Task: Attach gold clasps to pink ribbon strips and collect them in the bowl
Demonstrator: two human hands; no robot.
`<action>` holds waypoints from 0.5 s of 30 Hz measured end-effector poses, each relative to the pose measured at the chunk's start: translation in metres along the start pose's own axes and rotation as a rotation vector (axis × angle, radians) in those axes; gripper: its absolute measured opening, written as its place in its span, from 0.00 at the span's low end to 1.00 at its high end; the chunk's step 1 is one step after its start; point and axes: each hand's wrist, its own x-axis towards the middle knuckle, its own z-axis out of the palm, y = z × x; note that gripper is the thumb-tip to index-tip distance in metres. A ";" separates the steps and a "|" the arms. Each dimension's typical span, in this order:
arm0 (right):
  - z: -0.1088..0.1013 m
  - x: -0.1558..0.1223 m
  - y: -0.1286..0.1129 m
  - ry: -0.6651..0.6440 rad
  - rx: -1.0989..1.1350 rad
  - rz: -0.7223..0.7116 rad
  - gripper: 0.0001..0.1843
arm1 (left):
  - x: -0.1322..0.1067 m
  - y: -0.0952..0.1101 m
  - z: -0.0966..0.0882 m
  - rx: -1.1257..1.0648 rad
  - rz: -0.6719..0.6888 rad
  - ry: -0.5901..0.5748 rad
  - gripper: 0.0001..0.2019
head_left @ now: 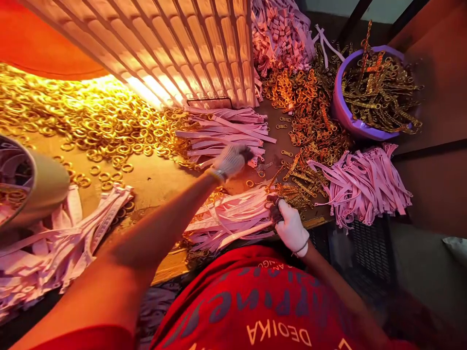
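My left hand point(230, 160), in a white knit glove, reaches out over the table. Its fingers curl down onto the near edge of a pile of pink strips point(222, 130). My right hand point(291, 227), also gloved with dark fingertips, is closer to my body and pinches the end of a second bundle of pink strips point(229, 219). That bundle lies across the table's front edge. Gold clasps point(297, 182) lie loose right beside my right fingertips. What exactly sits between those fingers is hidden.
A wide heap of gold rings point(91, 121) covers the left of the table. A purple basin point(343, 114) full of gold clasps stands at the far right, with more pink strips point(365, 187) below it. A white ribbed crate point(182, 48) looms behind. A round container point(44, 187) sits at the left.
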 end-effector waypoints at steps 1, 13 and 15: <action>-0.001 0.007 -0.003 -0.023 -0.044 -0.029 0.21 | -0.024 -0.002 -0.001 -0.217 -0.074 -0.062 0.14; 0.018 0.015 -0.055 -0.301 -0.677 -0.143 0.17 | -0.167 0.005 0.007 -0.508 -0.141 -0.222 0.15; 0.022 0.007 -0.053 -0.290 -0.726 -0.138 0.15 | -0.167 0.002 0.008 -0.431 -0.068 -0.214 0.11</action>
